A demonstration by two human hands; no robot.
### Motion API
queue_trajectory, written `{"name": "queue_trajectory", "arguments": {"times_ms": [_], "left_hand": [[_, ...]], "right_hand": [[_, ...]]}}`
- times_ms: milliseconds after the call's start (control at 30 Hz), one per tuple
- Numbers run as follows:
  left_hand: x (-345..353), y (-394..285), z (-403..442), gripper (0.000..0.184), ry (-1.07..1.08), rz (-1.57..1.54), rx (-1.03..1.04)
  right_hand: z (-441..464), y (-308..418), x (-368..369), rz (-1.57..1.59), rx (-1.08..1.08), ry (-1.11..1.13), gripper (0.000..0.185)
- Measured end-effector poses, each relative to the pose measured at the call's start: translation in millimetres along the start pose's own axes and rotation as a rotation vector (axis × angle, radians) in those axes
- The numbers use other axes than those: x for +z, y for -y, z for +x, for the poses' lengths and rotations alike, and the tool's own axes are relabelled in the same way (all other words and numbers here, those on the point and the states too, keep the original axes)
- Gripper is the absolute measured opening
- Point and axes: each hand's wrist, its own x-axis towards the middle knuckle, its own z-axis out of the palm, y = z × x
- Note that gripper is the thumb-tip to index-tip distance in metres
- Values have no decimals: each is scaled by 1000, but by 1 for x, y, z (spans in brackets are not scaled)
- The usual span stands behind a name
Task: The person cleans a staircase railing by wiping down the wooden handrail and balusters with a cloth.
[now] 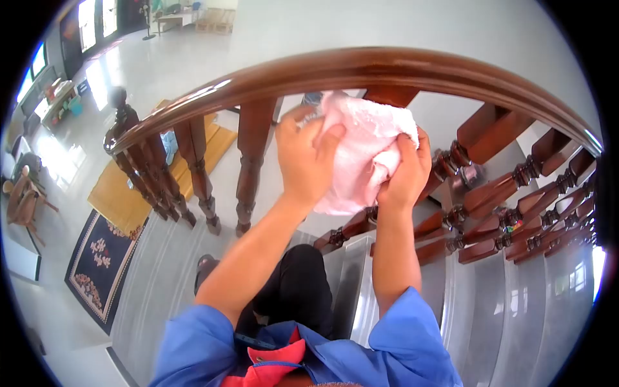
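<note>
left hand (303, 158): gripping cloth (361, 145) (pink), left side | right hand (407, 164): gripping right side | arms stretched toward railing (367, 64)

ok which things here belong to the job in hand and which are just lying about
Job:
pink cloth, in left hand and right hand
probably the wooden handrail beside it

Lying about:
patterned rug
wooden chair

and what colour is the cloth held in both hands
The cloth is pale pink; it shows best in the head view.
</note>
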Motion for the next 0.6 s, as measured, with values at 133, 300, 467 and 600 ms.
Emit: {"name": "queue_trajectory", "arguments": {"times_ms": [133, 300, 467, 600], "left_hand": [[2, -13, -3, 47, 170, -145, -51], [8, -26, 4, 66, 230, -393, -5], [25, 3, -11, 66, 246, -481, -150], [19, 18, -32, 56, 249, -429, -242]], "right_hand": [[21, 6, 13, 250, -51, 101, 41], [20, -9, 41, -45, -307, 130, 67], [8, -42, 31, -94, -354, 139, 75], [-25, -72, 16, -81, -171, 139, 80]]}}
